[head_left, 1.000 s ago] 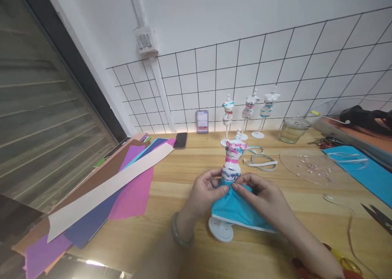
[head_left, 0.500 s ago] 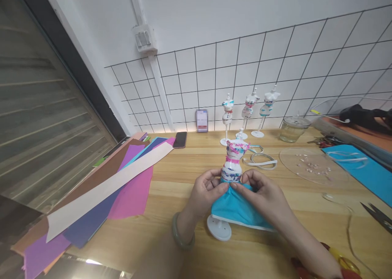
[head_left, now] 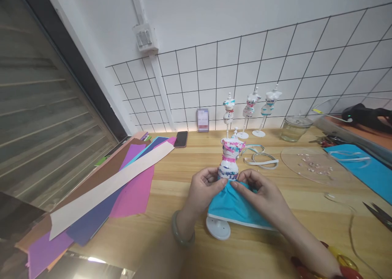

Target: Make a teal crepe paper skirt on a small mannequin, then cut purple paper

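Observation:
A small white dress form (head_left: 229, 164), marked with pink, teal and purple, stands on the table in front of me. Wrapped below its waist is a piece of blue fabric (head_left: 234, 207) with a white lower edge. Its round white base (head_left: 218, 229) shows beneath the hem. On the left side of the form, my left hand (head_left: 203, 189) pinches the fabric's top edge between thumb and fingers. My right hand (head_left: 260, 191) is closed on the same edge from the right, its thumb close to the left one. The back of the fabric is hidden.
Three more dress forms (head_left: 250, 107) stand by the wall. A glass (head_left: 295, 128), a clear disc with small beads (head_left: 294, 177), scissors (head_left: 378, 215) and a curled white strip (head_left: 263, 163) lie rightward. Coloured sheets (head_left: 134, 197) and a phone (head_left: 180, 139) are leftward.
The dress form's top has tilted slightly left, and the blue fabric has shifted a little left with it. Both hands keep their pinch at the waist.

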A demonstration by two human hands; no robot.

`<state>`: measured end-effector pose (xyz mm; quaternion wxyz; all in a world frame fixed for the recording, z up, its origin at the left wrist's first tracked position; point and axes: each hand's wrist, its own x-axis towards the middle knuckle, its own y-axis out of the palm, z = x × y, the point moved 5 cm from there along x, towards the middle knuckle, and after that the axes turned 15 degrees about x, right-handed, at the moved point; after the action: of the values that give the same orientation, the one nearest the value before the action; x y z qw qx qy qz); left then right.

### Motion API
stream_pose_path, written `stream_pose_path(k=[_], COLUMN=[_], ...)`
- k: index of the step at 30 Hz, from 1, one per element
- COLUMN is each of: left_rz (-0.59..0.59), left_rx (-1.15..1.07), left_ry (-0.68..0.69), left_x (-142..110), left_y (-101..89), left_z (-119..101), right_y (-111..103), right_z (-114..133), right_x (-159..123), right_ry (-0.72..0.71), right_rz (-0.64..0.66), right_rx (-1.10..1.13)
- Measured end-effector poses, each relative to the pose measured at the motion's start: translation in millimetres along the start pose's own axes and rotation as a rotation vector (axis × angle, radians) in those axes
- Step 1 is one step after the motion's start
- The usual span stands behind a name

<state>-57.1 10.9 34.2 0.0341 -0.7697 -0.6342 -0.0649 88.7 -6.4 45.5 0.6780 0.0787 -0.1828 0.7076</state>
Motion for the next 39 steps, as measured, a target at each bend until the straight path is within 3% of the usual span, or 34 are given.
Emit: stream_pose_path(k=[3, 6, 9, 17, 27, 35, 39], left_rz=[-0.088, -0.169, -0.214, -0.248, -0.294, -0.303, -0.252], left_rx=[0.026, -0.02, -0.061, -0.088, -0.065, -0.07, -0.085], left_ry=[-0.024, -0.066, -0.117, -0.171, -0.151, -0.148, -0.111], left_x=[3.3, 6.7, 8.7, 8.8, 12.1, 13.7, 14.1], left_y=[-9.0, -15.8, -19.0, -17.8, -23.6, -26.9, -26.6], left_z=[2.9, 7.8, 11.4, 18.9, 18.6, 17.5, 17.4], right_y=[-1.5, 14.8, 32.5, 41.9, 53.1, 60.7, 54.8], right_z=[15.2, 28.6, 29.4, 19.8, 35.4, 26.6, 29.9], right_x=[-4.5, -16.5, -26.9, -30.8, -46.0, -48.1, -44.8], right_ry=[-0.281, -0.561, -0.69, -0.785, -0.937, -0.878, -0.79], right_rz=[-0.018, 0.147, 0.305, 0.292, 0.379, 0.418, 0.449], right_rx=[-0.239, -0.442, -0.564, -0.628, -0.61, -0.619, -0.473])
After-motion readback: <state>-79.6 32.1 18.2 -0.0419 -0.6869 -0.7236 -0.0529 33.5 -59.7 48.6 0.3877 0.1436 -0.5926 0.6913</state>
